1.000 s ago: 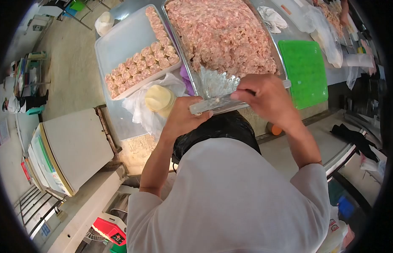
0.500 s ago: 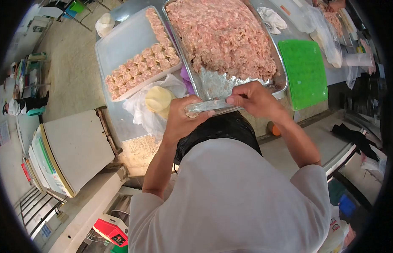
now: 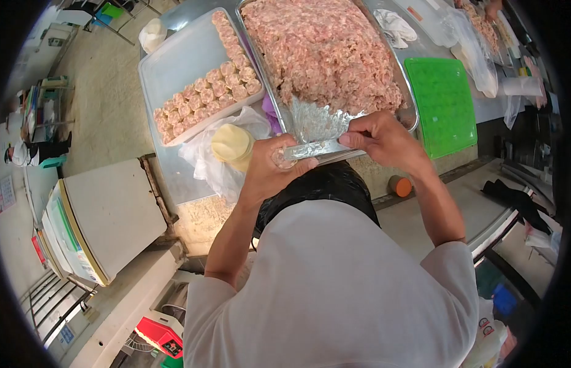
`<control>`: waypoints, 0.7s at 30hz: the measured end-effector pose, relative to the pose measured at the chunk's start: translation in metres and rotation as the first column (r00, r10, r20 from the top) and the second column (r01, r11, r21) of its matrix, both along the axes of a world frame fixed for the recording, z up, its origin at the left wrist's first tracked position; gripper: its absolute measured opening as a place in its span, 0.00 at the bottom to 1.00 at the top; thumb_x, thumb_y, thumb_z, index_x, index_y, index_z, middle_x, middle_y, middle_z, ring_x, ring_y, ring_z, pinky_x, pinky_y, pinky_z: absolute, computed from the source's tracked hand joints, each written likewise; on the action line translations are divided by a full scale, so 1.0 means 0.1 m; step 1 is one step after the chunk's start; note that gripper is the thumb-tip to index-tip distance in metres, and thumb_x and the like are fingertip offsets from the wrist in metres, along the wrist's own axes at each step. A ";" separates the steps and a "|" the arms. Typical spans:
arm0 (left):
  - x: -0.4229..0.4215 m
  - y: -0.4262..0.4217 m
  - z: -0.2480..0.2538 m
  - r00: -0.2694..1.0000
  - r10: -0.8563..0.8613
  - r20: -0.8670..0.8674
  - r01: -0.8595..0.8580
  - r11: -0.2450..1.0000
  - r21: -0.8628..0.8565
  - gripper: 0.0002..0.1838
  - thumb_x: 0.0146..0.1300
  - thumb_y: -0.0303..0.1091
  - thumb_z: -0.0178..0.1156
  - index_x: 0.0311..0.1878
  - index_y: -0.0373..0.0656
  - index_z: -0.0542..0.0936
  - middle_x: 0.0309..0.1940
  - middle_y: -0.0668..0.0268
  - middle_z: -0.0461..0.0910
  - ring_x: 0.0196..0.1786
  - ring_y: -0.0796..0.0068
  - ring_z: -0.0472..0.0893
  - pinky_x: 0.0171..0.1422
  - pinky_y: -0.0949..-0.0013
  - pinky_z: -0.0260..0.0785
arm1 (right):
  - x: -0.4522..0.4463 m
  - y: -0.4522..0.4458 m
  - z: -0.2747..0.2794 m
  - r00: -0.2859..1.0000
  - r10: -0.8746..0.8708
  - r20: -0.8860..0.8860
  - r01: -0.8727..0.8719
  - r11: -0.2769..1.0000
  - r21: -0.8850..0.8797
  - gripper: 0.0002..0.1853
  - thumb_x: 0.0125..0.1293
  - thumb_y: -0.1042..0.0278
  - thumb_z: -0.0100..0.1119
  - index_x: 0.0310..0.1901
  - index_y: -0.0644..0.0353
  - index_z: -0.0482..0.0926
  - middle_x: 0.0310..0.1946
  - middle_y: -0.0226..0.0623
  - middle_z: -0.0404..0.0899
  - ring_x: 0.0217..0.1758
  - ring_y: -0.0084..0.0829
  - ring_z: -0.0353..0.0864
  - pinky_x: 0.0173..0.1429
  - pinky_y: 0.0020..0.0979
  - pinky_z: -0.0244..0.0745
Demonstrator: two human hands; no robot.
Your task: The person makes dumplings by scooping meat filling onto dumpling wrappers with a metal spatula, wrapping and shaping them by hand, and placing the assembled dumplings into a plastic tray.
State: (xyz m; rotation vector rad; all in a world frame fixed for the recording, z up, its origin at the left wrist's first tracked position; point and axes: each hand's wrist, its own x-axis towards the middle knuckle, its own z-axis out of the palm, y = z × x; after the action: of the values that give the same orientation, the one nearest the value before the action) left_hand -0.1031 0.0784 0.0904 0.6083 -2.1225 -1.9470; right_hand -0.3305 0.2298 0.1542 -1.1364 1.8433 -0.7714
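My left hand (image 3: 267, 170) is curled around a dumpling (image 3: 283, 158) with meat filling, mostly hidden by the fingers. My right hand (image 3: 387, 142) pinches a flat metal spatula (image 3: 316, 149), whose far end lies over the dumpling's top. Both hands are at the near edge of a metal tray (image 3: 410, 122) heaped with minced meat (image 3: 322, 52). Left of my left hand stands a stack of round, pale yellow wrappers (image 3: 231, 144) on a white plastic bag (image 3: 203, 161). Beyond it, rows of open-topped dumplings (image 3: 203, 98) fill part of a clear plastic tray (image 3: 175, 67).
A green plastic tray or lid (image 3: 440, 107) lies right of the meat. White cloths (image 3: 394, 29) and plastic bags (image 3: 475, 58) are at the table's far side. Another person's hand (image 3: 493, 8) shows at the top right. An orange-ended cylinder (image 3: 401, 186) is below the table edge.
Both hands have shifted slightly right, the right hand more so. The spatula has slid right across the dumpling, uncovering more of the filling. The trays have not moved.
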 end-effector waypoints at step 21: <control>0.01 0.12 0.02 0.968 0.226 -0.111 -0.176 0.923 0.343 0.21 0.51 0.38 0.83 0.42 0.38 0.86 0.34 0.69 0.83 0.38 0.81 0.79 0.44 0.72 0.69 | -0.08 0.04 -0.03 0.999 -0.020 -0.027 0.019 1.000 -0.025 0.17 0.69 0.65 0.68 0.28 0.69 0.79 0.16 0.40 0.66 0.23 0.25 0.63 0.30 0.36 0.62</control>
State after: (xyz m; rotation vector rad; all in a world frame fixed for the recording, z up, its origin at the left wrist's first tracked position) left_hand -0.1021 0.0902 0.0926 0.6834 -1.5872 -2.1682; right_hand -0.3381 0.2341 0.1516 -1.1520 1.8748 -0.7954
